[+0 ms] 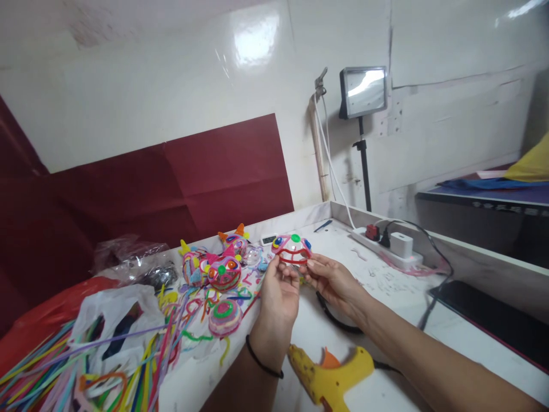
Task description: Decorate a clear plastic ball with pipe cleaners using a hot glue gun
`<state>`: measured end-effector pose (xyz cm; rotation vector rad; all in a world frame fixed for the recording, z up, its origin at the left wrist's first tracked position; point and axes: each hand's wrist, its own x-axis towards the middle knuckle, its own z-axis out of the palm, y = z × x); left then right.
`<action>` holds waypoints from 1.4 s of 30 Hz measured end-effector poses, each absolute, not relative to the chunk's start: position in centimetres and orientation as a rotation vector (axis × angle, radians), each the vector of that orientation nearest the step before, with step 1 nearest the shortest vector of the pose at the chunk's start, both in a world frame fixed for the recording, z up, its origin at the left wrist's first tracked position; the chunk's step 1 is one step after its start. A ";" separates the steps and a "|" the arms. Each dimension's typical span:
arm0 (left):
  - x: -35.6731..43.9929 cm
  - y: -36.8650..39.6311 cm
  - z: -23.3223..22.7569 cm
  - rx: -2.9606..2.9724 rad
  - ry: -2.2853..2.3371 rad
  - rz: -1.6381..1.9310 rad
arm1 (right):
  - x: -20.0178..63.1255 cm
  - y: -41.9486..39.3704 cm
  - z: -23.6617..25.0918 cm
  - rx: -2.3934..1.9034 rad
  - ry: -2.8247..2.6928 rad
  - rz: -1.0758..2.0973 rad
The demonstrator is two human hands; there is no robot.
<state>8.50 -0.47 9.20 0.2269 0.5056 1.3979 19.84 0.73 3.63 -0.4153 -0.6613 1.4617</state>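
Note:
Between my two hands is a clear plastic craft ball trimmed with red and pink pipe cleaner, with a green button on top and blue ones at the sides. My left hand supports it from below and the left, fingers curled. My right hand pinches its lower right edge. Below my hands a yellow hot glue gun lies on the table. To the left sit a similar decorated ball with orange and green buttons and a round pink striped piece.
Bundles of coloured pipe cleaners and a white plastic bag fill the left side. A power strip with plugs and a dark phone-like slab lie at the right. A lamp stands behind.

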 end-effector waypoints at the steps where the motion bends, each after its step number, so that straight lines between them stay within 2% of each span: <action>1: 8.5 -0.5 9.2 0.226 0.505 1.400 | 19.8 0.7 3.6 -0.415 -0.663 1.463; 42: 8.7 -0.7 8.8 0.253 0.488 1.422 | 20.0 0.9 3.2 -0.420 -0.655 1.463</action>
